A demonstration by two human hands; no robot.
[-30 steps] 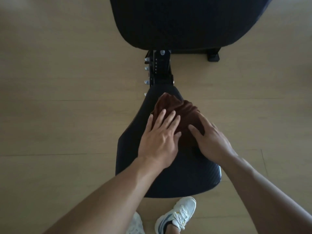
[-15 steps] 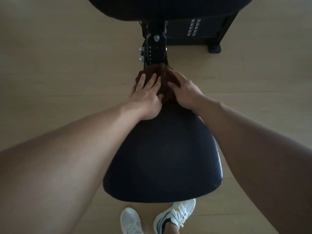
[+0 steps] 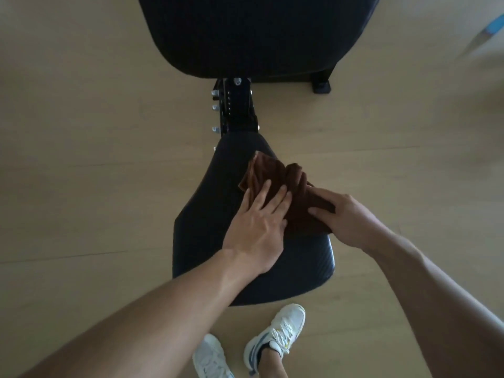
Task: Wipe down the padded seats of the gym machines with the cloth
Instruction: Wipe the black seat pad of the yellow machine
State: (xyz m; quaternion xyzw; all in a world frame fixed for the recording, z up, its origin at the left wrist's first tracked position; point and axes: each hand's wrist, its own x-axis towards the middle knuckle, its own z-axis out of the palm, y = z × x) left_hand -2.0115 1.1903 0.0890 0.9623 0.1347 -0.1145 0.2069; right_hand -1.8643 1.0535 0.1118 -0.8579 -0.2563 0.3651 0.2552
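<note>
A black padded seat (image 3: pixel 207 214) of a gym machine lies below me, narrow at its far end and wide near my feet. A crumpled brown cloth (image 3: pixel 283 184) rests on the seat's right middle part. My left hand (image 3: pixel 259 227) lies flat on the cloth's left side with fingers spread. My right hand (image 3: pixel 346 216) grips the cloth's right edge at the seat's right side, thumb pressed into the fabric. A larger black back pad (image 3: pixel 256 34) fills the top of the view.
A black metal adjustment post (image 3: pixel 237 110) with silver knobs joins the seat to the back pad. A black frame foot (image 3: pixel 321 85) stands on the pale wood floor (image 3: pixel 81 132). My white sneakers (image 3: pixel 275 339) stand just below the seat's near edge.
Both hands have drawn the cloth back from the seat's narrow far tip, beside the post, to its middle right part. The view has also tilted, bringing the back pad into sight.
</note>
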